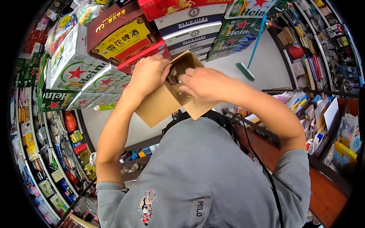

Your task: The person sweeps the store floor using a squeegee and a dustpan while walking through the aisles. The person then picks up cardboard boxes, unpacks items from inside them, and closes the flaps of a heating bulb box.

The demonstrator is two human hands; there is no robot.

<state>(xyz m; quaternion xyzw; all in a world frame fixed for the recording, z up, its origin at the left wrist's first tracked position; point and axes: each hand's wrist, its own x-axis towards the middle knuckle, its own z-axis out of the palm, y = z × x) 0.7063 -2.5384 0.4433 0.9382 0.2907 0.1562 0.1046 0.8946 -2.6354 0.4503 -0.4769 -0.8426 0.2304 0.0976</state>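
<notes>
An open brown cardboard box is held in front of my chest, its flaps spread toward me. My left hand grips the box's left upper edge, with the thumb at the opening. Over the right side of the opening is my right hand, its fingers bent together and reaching inside. What those fingers hold, if anything, is too small and shaded to make out. Something pale shows in the box's dark interior.
Stacked beer cartons stand ahead, and more cartons rise at the left. A green broom leans over the floor at the right. Loaded shelves line both sides. A dark cable hangs near my right arm.
</notes>
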